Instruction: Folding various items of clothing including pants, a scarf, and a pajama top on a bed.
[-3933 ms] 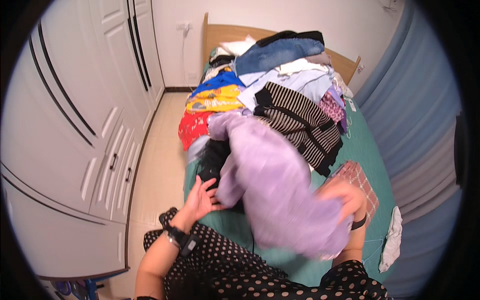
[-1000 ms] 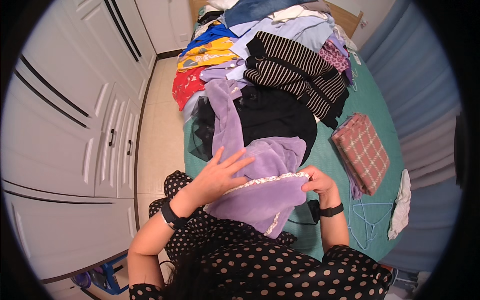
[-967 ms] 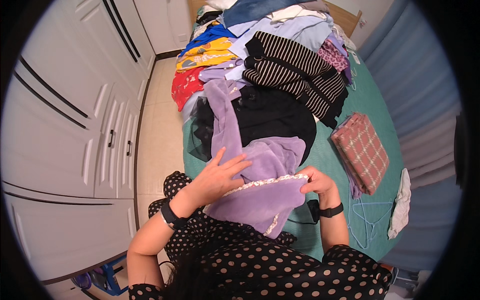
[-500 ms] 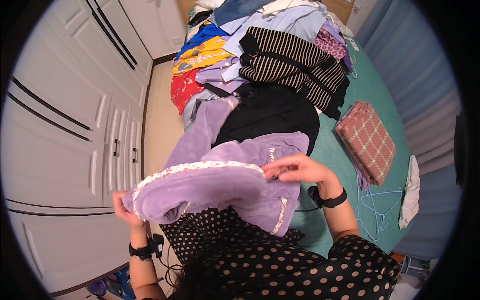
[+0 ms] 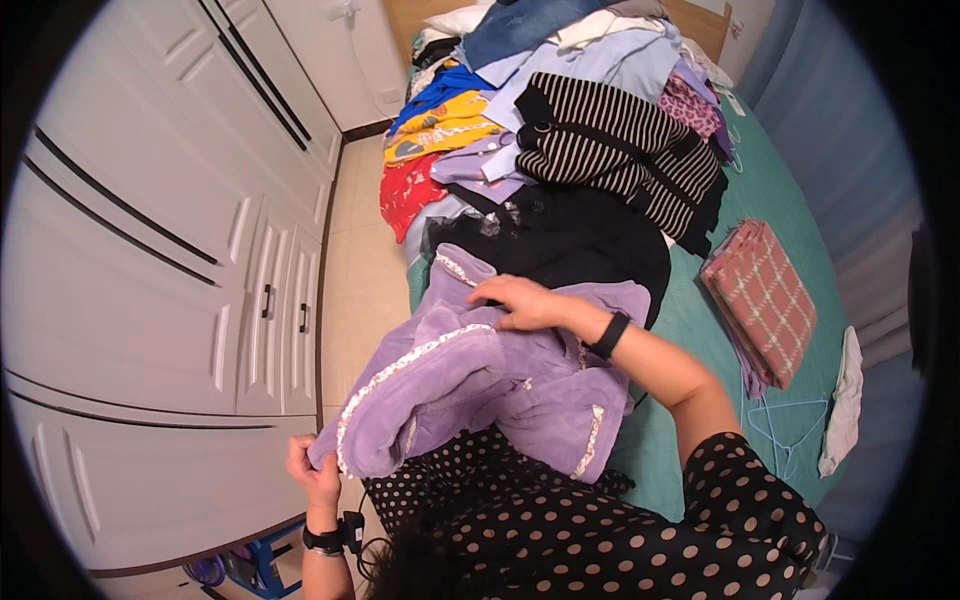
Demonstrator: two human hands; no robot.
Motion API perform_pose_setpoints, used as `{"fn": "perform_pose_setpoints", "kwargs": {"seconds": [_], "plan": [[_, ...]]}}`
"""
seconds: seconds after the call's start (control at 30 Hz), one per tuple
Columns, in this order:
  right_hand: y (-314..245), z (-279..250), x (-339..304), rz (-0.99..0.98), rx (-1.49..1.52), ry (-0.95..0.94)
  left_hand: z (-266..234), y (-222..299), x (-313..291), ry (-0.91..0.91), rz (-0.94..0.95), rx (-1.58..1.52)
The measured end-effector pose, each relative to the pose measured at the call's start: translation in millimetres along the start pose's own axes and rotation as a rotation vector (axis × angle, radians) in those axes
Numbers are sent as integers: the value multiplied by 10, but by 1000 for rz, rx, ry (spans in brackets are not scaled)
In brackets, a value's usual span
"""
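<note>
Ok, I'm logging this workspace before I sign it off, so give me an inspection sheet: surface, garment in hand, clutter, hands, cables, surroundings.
Surface: teal fabric bedspread, largely covered by clothes.
Job's things: purple plush garment with pale patterned trim, bunched, partly over a black fabric garment.
Clutter: black-and-cream striped knit garment, folded pink plaid cloth, crumpled white cloth, more clothes toward the headboard.
Hands: left hand grips the purple garment's lower-left edge; right hand lies on its upper part, grip unclear.
Cables: thin black cable beside the left wrist; far end not traceable.
Surroundings: white panelled wardrobe left, blue fabric curtain right.
</note>
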State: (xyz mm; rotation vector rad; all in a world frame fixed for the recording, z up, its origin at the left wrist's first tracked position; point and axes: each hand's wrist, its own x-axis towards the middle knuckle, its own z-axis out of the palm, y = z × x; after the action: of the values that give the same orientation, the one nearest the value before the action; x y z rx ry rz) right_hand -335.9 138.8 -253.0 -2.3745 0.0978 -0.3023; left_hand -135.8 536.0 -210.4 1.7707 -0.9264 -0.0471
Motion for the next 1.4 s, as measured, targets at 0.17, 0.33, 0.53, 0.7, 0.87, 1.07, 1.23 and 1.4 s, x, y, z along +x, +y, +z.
{"fn": "perform_pose_setpoints", "kwargs": {"seconds": [0.17,0.33,0.53,0.7,0.87,1.07,1.23,1.4], "plan": [[-18,199,43,181,211,-41,-17,20,58,-21,15,-8],[-661,-714,-381,185,410,322,-80,-80,195,197,-135,-348],[-762,-740,-1173,271,139,490,476,-237,345,-201,-652,-553],[-737,-500,-1595,269,250,-137,654,-890,35,-751,-692,-185],[-677,-670,-1340,350,228,-122,635,-849,-27,-677,-718,-263],[-206,-415,-408,269,45,168,537,-911,-70,-662,-778,-376],[41,-60,-166,443,-358,62,360,-836,-67,-656,-878,-417],[131,-538,-228,542,-63,65,140,-775,138,-689,-797,-428]]}}
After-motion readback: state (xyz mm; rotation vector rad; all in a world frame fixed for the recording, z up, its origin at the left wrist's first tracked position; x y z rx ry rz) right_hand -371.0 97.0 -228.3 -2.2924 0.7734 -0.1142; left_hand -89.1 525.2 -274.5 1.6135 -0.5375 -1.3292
